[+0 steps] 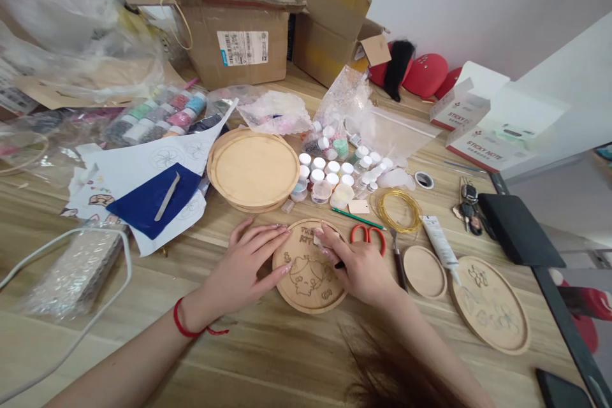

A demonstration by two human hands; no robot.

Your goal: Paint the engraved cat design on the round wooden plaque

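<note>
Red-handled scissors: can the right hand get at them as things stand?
Likely yes: the red handles lie just beyond the right hand, uncovered, though that hand seems busy at the round board.

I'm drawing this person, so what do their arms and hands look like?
Both forearms are bare, with no sleeves showing. Just above the left hand is a thin red cord bracelet with a loose end. I see no bracelet by the right hand. The fingers have shiny nails.

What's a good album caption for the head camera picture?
Left hand and right hand at a round wooden tray with a drawing, red-handled scissors close by.
</note>
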